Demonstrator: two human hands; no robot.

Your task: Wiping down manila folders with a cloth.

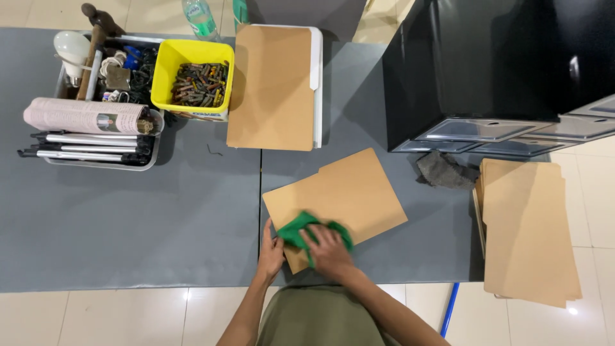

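A tan file folder (349, 192) lies tilted on the grey table (160, 218) in front of me. My right hand (330, 251) presses a crumpled green cloth (296, 229) onto the folder's near corner, fingers closed over the cloth. My left hand (270, 252) rests flat at the folder's near left edge, next to the cloth, steadying it.
Another folder stack (272, 86) lies at the back. A yellow bin of batteries (195, 80) and a grey tray of tools with a rolled newspaper (86, 115) sit far left. A black drawer cabinet (500, 70), a grey rag (443, 170) and a folder pile (528, 230) are right.
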